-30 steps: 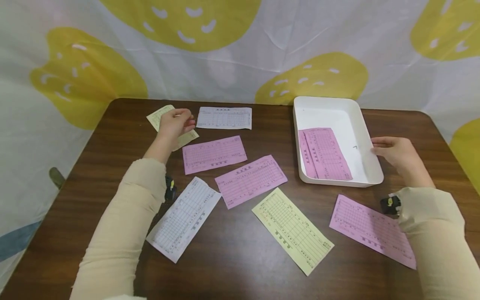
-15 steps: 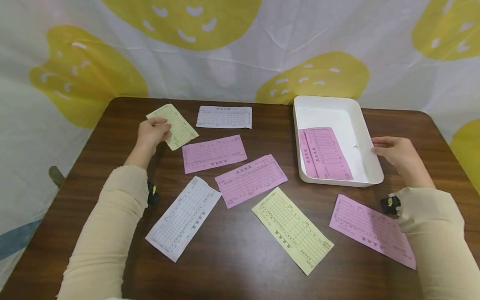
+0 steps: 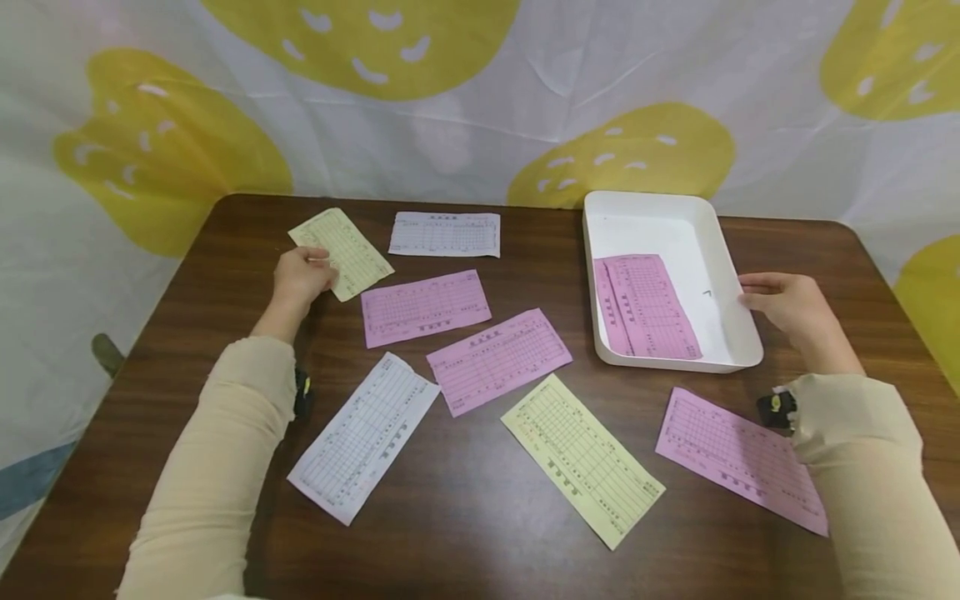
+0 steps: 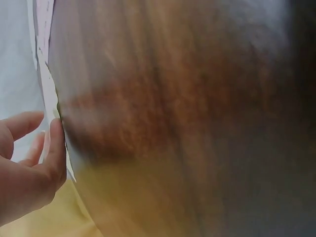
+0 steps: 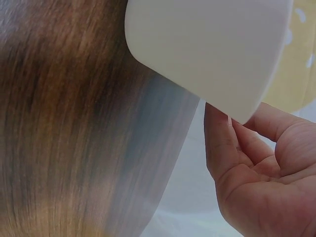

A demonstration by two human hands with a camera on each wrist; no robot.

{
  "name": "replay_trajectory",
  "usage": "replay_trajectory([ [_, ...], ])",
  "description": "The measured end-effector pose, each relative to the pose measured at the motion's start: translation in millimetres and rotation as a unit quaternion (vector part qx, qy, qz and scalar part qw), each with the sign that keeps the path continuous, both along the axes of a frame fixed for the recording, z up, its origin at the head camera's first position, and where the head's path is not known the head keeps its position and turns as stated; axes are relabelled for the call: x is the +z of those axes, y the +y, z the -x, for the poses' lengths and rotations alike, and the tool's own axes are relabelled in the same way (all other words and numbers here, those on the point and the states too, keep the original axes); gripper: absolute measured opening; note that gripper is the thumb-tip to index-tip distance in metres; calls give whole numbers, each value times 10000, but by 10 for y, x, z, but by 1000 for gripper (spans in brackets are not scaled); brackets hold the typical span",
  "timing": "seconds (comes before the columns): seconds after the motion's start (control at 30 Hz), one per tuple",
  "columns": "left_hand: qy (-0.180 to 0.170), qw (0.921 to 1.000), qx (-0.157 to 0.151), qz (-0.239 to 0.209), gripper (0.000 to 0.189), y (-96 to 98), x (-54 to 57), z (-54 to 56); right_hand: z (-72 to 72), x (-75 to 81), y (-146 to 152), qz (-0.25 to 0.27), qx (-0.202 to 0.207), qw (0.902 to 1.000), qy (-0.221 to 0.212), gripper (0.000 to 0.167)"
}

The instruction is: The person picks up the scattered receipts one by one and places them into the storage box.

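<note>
Slips on table — three pink, two yellow, two white; left hand pinches yellow slip, right hand relaxed at tray.

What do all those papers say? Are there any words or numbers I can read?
None can be read. The pink slips, yellow slips and white slips carry printed grids and characters, all too small and blurred. The white tray bears a tiny dark mark, not legible.

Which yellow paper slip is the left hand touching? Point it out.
The yellow paper slip at the table's far left corner; the left hand touches its edge. The other yellow paper slip lies untouched near the front.
</note>
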State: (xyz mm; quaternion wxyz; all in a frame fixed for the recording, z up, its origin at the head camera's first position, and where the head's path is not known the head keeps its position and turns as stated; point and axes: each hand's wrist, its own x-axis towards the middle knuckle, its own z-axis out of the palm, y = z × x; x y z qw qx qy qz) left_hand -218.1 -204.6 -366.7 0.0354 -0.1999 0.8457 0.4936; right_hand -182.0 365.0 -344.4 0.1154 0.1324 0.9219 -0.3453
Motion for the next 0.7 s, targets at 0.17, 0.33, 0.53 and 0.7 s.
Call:
replay_trajectory([
  [0.17,-136,9964,-252,793,47,-6,-10,-27,34,-40,36,-13,-60,9999,-115,49],
  [0.33,-176,9916,-465,1194,48,-23,-26,-22,106,-181,173,-51,-132,9998,-160,50],
  [0.53,-336,9865,-651,1466,56,-72,8,-37,108,-182,180,-29,-160,9997,-196,52],
  [0.7,-516,9801,-843,1719,61,-126,42,-46,95,-138,142,-154,-145,9997,-97,50],
])
